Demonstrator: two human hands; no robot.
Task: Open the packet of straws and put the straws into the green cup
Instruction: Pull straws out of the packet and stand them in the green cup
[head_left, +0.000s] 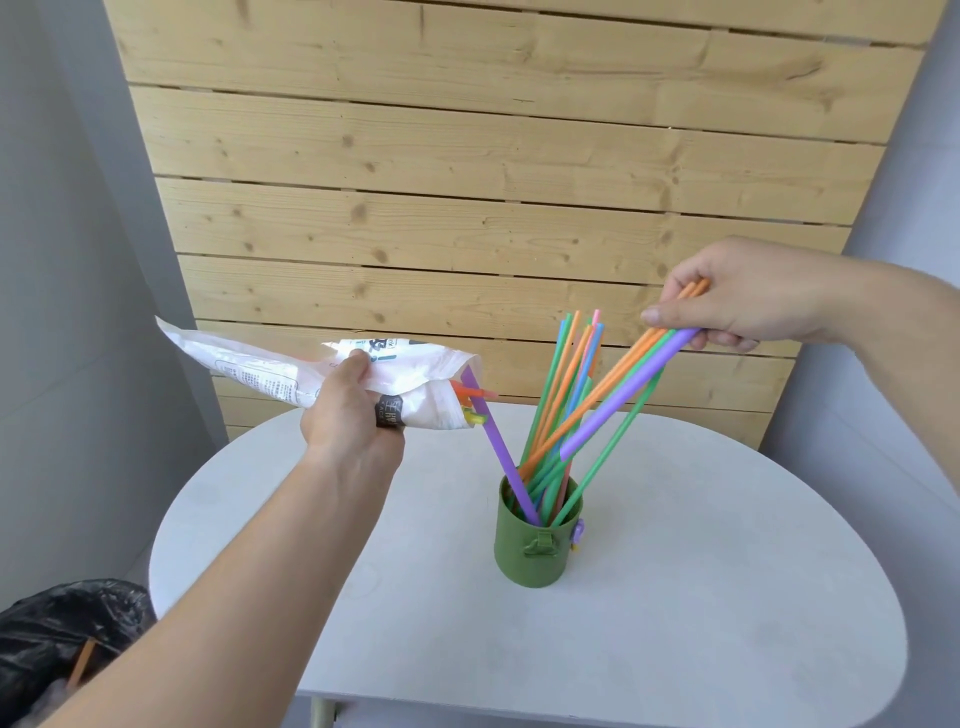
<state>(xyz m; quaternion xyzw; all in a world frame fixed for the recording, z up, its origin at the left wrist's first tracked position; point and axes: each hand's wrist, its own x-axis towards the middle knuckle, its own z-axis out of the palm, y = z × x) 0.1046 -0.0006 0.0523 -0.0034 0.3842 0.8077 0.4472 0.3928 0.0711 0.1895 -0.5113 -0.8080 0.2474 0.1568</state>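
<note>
Head view, and it's busy at centre frame: the green cup (535, 551) stands on the white worktop (675, 623), already bristling with straws (563, 374) that lean right. At the right of the frame the right hand (727, 306) has its fingers (660, 315) pinched on a small bunch (623, 384), orange, green and a fat purple one, whose lower ends point down into the cup. At left of centre the left hand (353, 410) grips the packet (291, 369), mouth tilted toward the cup, a few straw ends poking out and one purple straw (498, 452) sliding from the mouth into the cup. To land this well, I'd say: get the bunch's tips past the rim before letting go, ease it in steeply so the crowded cup doesn't tip, and keep the packet's mouth over the cup so strays drop inside. A black bin bag (62, 623) sits lower left.
</note>
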